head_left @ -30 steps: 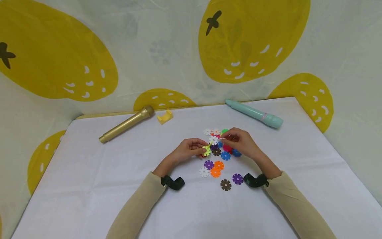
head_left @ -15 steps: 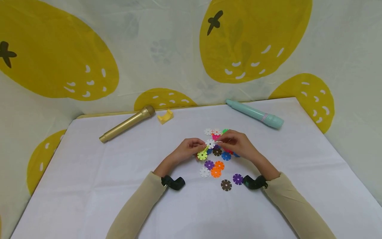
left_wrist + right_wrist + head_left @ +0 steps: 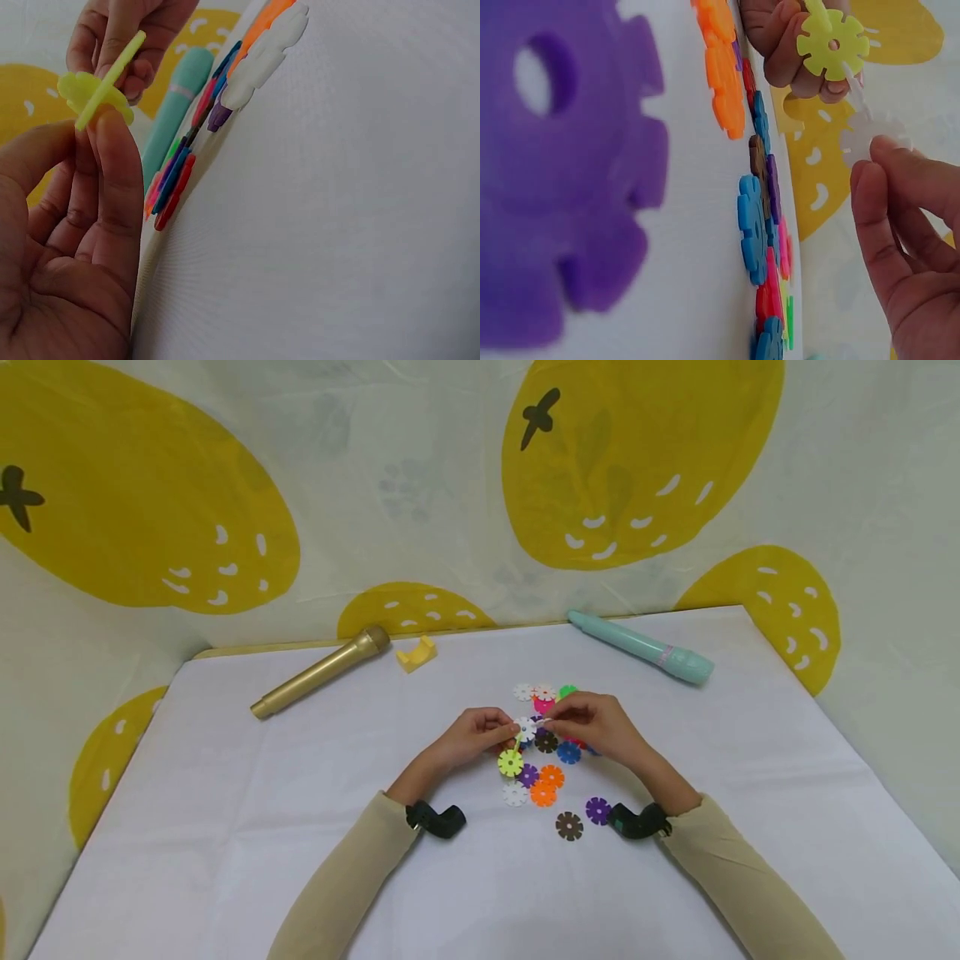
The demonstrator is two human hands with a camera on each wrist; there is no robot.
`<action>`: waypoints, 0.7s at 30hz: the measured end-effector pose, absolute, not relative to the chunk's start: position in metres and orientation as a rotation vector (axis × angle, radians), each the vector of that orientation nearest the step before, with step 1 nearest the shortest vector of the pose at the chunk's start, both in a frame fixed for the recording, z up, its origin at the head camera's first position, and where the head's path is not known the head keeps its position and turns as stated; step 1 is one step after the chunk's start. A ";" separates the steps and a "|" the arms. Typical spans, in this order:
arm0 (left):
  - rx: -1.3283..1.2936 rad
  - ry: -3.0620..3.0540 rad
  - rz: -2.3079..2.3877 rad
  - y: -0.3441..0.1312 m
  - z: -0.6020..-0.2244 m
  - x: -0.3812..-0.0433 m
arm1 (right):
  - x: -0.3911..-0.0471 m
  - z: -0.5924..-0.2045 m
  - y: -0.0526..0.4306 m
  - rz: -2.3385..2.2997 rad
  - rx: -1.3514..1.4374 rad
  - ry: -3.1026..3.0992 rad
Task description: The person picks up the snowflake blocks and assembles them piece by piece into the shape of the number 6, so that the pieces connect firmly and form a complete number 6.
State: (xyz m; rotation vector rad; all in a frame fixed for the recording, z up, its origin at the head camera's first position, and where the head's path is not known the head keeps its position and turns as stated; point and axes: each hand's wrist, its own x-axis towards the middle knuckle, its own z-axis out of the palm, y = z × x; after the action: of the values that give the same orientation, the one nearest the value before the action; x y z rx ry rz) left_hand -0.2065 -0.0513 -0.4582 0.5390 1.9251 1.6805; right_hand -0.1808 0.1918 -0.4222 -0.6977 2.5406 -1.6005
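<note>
My left hand (image 3: 480,733) pinches a small chain of notched plastic snowflake discs. In the left wrist view, finger and thumb grip an edge-on yellow disc (image 3: 116,75) crossed by another yellow one. Below the fingers in the head view hangs a yellow disc (image 3: 511,764), and a white disc (image 3: 525,729) faces up beside the fingertips. My right hand (image 3: 596,720) pinches a second white disc (image 3: 861,135) by its edge, between thumb and forefinger. A thin white edge-on disc (image 3: 853,86) spans from it to the yellow disc (image 3: 816,46) in the right wrist view.
Loose discs in several colours lie under and in front of the hands, including orange (image 3: 543,792), brown (image 3: 569,835) and purple (image 3: 590,811) ones. Farther back lie a gold microphone (image 3: 318,675), a yellow cradle-shaped piece (image 3: 416,656) and a teal microphone (image 3: 637,645).
The yellow disc of the chain has swung down below the left fingers. My right hand has moved down and slightly left, bringing its white disc up to the chain.
</note>
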 end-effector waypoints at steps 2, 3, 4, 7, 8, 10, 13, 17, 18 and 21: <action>0.544 1.899 1.694 -0.052 -0.459 -0.207 | -0.181 -0.423 0.191 -1.607 -0.727 2.553; 0.548 1.888 1.700 -0.052 -0.460 -0.207 | -0.181 -0.424 0.191 -1.611 -0.735 2.555; 0.552 1.878 1.705 -0.052 -0.460 -0.207 | -0.181 -0.424 0.191 -1.610 -0.747 2.559; 0.562 1.863 1.710 -0.053 -0.460 -0.206 | -0.180 -0.425 0.191 -1.616 -0.761 2.558; 0.563 1.862 1.710 -0.053 -0.460 -0.206 | -0.180 -0.426 0.191 -1.622 -0.768 2.552; 0.558 1.866 1.705 -0.053 -0.460 -0.205 | -0.180 -0.426 0.190 -1.631 -0.787 2.536; 0.545 1.880 1.696 -0.052 -0.460 -0.205 | -0.178 -0.425 0.189 -1.622 -0.796 2.533; 0.512 1.902 1.703 -0.051 -0.458 -0.205 | -0.178 -0.422 0.188 -1.600 -0.751 2.555; 0.501 1.905 1.704 -0.051 -0.457 -0.205 | -0.178 -0.421 0.188 -1.607 -0.736 2.548; 0.467 1.905 1.701 -0.050 -0.456 -0.205 | -0.180 -0.422 0.188 -1.652 -0.706 2.501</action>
State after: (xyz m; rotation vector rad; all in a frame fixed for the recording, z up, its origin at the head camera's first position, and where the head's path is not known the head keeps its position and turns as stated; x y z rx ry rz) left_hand -0.2053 -0.0500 -0.4559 0.4674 1.9054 1.7015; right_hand -0.1796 0.1876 -0.4221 -0.7058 2.5005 -1.6525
